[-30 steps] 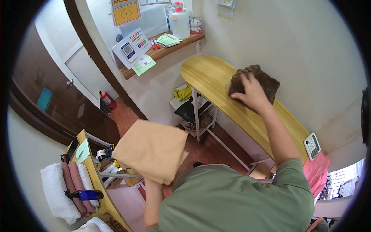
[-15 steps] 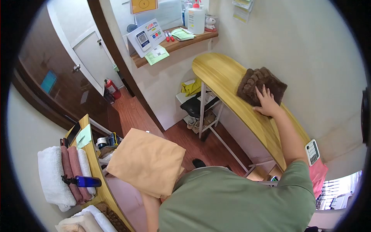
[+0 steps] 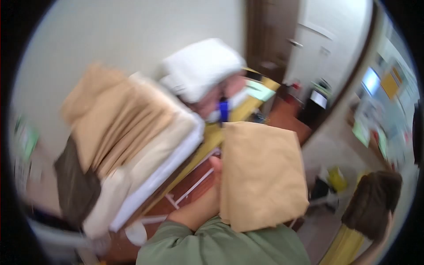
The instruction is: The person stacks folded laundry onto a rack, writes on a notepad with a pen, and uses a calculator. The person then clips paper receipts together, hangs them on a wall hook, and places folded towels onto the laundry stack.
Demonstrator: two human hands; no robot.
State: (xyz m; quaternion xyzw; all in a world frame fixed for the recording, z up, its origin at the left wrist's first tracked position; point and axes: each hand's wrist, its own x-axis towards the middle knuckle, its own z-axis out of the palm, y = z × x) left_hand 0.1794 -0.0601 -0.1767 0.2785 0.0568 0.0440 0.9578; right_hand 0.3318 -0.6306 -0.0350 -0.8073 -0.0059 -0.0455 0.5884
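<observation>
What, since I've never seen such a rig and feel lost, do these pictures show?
There is no machine: a person works bare-handed, and every picture comes from one camera on their head, looking forward and down. The left hand, mostly hidden, holds a folded tan cloth. The right hand, barely in view at the right side, is against a brown cloth; whether it grips it, I cannot tell. On the yellow table lie a stack of tan, cream and white cloths and a white towel with a blue bottle beside it. Blur hides finer detail.
</observation>
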